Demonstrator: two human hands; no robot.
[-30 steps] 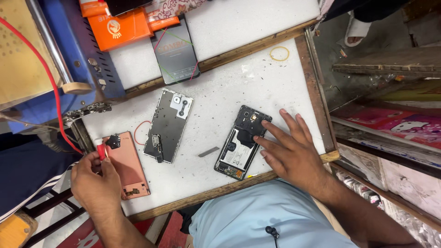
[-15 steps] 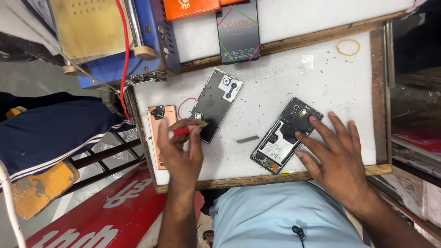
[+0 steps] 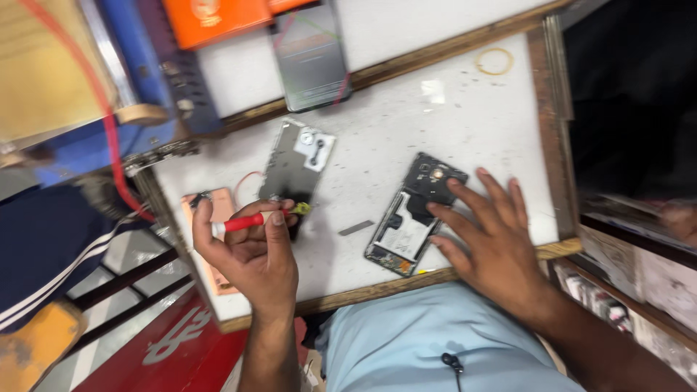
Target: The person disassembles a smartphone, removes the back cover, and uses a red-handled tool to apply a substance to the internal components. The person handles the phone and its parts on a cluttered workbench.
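Observation:
My left hand [image 3: 250,250] holds a small screwdriver [image 3: 250,220] with a red and white handle, its tip pointing right over the lower end of a grey phone back panel [image 3: 294,165]. Under that hand lies a pinkish phone cover [image 3: 216,218]. My right hand [image 3: 494,239] rests flat with fingers spread on the right edge of an opened black phone [image 3: 410,218] with its boards exposed. A small grey metal strip [image 3: 356,228] lies between the two phones on the white worktop [image 3: 406,123].
A dark phone screen [image 3: 311,54] and an orange box [image 3: 214,18] lie on the rear shelf. A blue machine with a red cable [image 3: 116,156] stands at the left. A rubber band [image 3: 494,61] sits at the far right, near the wooden rim [image 3: 555,131].
My left hand lifted the red screwdriver from the pinkish cover at the left edge and brought it over toward the grey back panel. The right hand stayed on the opened phone. The view shifted.

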